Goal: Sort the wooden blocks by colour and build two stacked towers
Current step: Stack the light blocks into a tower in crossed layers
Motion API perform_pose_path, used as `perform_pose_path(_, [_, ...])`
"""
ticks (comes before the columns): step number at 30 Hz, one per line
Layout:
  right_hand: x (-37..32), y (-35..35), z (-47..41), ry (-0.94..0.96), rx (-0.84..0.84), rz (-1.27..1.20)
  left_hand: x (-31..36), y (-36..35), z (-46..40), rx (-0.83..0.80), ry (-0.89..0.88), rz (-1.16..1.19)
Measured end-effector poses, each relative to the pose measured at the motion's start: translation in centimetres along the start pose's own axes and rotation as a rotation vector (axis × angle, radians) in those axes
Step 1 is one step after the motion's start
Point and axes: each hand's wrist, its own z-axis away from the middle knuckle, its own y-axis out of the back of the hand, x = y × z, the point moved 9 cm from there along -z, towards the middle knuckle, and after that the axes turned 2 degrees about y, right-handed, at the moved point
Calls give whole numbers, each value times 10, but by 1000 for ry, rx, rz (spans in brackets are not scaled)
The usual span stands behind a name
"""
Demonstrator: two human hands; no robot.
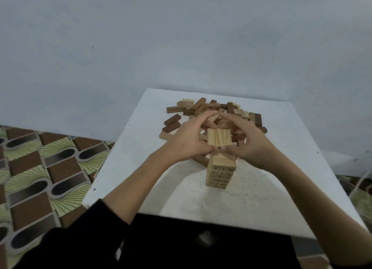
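Our left hand [186, 140] and right hand [248, 142] together grasp a layer of three light blocks [219, 137], fingers curled round its sides, just above the light tower [221, 171] near the front of the white counter [281, 148]. We judge the light tower partly built, while the dark tower is not begun: the mixed pile [211, 111] behind holds both colours. The hands hide the tower's top, so we cannot tell whether the layer touches it.

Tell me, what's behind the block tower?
Behind the light tower lies a jumbled pile of loose blocks, dark brown and light, on the white table. The left hand and right hand, holding a layer of light blocks, hide the pile's middle.
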Motion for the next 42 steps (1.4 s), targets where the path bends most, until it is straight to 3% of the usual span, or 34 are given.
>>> perform_pose_path(13, [20, -3, 32, -55, -48, -40, -5, -34, 10, -140, -3, -114])
perform_pose_path(42, [25, -11, 30, -14, -112, -3, -7, -44, 11, -120, -34, -95])
